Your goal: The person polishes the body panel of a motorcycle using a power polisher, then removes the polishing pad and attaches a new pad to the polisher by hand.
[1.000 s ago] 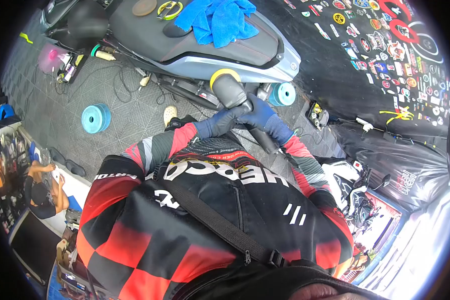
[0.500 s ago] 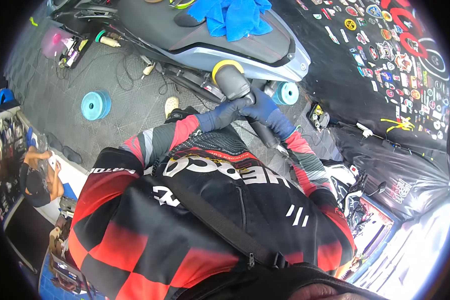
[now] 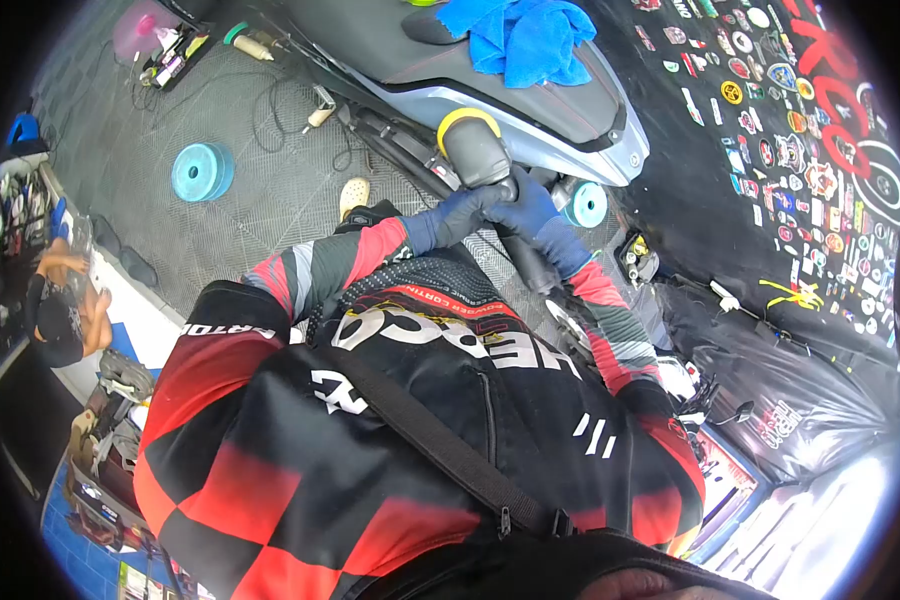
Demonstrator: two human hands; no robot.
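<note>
Both hands, in dark blue gloves, are closed on a black polisher with a yellow pad [image 3: 478, 150]. My left hand [image 3: 448, 220] wraps the near side of the polisher's head end. My right hand [image 3: 532, 215] grips the body just behind the head, and the dark handle end runs down past its wrist. The pad's yellow rim shows at the lower edge of the grey-blue side panel [image 3: 550, 135] of a scooter; whether it presses on the panel I cannot tell. On the scooter's black seat [image 3: 420, 65] lies a crumpled blue cloth [image 3: 530, 42].
A round teal stool [image 3: 202, 172] stands on the grey mat floor [image 3: 260, 225], and another teal round object [image 3: 587, 204] is beside the scooter's rear. Cords and a small tool [image 3: 320, 112] lie nearby. A person [image 3: 60, 320] sits at the left. A sticker-covered black wall [image 3: 770, 130] is at right.
The view has turned, so the scooter and stool sit farther right in it. Against the scooter, the polisher is slightly farther from the tail. Both hands keep their grip.
</note>
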